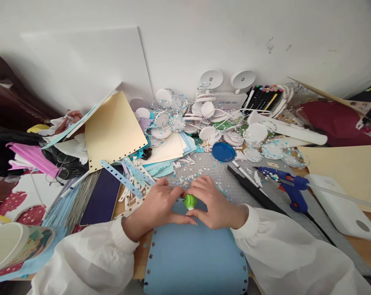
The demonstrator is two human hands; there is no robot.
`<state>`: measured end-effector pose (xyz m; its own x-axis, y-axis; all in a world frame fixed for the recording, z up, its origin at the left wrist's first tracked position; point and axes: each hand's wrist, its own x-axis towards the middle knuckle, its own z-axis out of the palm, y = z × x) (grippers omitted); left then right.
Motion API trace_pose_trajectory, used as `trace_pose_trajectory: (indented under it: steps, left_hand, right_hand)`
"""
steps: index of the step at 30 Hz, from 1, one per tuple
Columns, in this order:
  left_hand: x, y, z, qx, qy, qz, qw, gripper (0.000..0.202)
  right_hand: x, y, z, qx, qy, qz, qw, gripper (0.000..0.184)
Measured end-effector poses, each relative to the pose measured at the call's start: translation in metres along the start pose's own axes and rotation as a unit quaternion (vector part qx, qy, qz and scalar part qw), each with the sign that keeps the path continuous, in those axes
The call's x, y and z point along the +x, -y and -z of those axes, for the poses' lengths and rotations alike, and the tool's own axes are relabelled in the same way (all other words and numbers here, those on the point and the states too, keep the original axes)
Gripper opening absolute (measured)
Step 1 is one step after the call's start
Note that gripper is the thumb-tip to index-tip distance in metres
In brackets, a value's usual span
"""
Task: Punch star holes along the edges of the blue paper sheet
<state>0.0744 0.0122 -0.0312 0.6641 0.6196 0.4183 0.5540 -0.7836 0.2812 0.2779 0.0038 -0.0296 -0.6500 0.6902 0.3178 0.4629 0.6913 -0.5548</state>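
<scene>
A sheet of blue paper (197, 254), with star-shaped holes along its side edges, lies at the table's front. At its far edge sits a small green craft punch (190, 201). My right hand (214, 203) is closed around the punch, thumb at its near end and fingertips at the far end. To its left, my left hand (161, 205) holds the sheet's far edge, thumb stretched over the paper and forefinger touching the punch. The fingers beyond the edge are partly hidden. Tiny punched stars (185, 180) are scattered just past my hands.
Star-punched paper strips (121, 178) and a cream sheet (114, 131) lie left, near a white tub (7, 246). On the right are a blue glue gun (291, 184), a black stick-like tool (253, 188) and a white box (342, 205). Beaded white discs (162, 121) crowd the back.
</scene>
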Motion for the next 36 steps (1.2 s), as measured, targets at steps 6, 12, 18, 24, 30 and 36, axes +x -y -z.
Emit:
trace_pose_trajectory:
  steps: [6, 12, 18, 24, 30, 36]
  left_hand:
    - [-0.002, 0.002, -0.001, 0.007, -0.012, -0.007, 1.0, 0.063]
    - [-0.003, 0.003, 0.003, 0.009, 0.001, 0.001, 1.0, 0.062]
    - [-0.003, 0.005, 0.003, 0.004, -0.001, -0.008, 1.0, 0.059]
    - [-0.002, 0.006, 0.005, -0.005, 0.007, -0.014, 1.0, 0.058]
    - [-0.001, 0.006, 0.009, 0.008, 0.019, -0.02, 1.0, 0.057]
    - [-0.003, 0.007, 0.005, 0.058, 0.028, -0.055, 0.996, 0.053]
  right_hand:
    - [0.0, -0.001, 0.003, 0.042, 0.008, -0.009, 0.999, 0.023]
    - [-0.001, -0.003, 0.009, 0.047, -0.004, -0.024, 0.999, 0.021]
    - [-0.001, -0.003, 0.006, 0.035, 0.015, -0.009, 0.999, 0.022]
    - [-0.001, -0.004, 0.006, 0.035, 0.023, 0.001, 0.999, 0.021]
    - [-0.001, -0.006, 0.01, 0.091, -0.015, -0.05, 0.994, 0.021]
    - [0.002, -0.005, 0.016, 0.242, -0.1, -0.167, 0.951, 0.029]
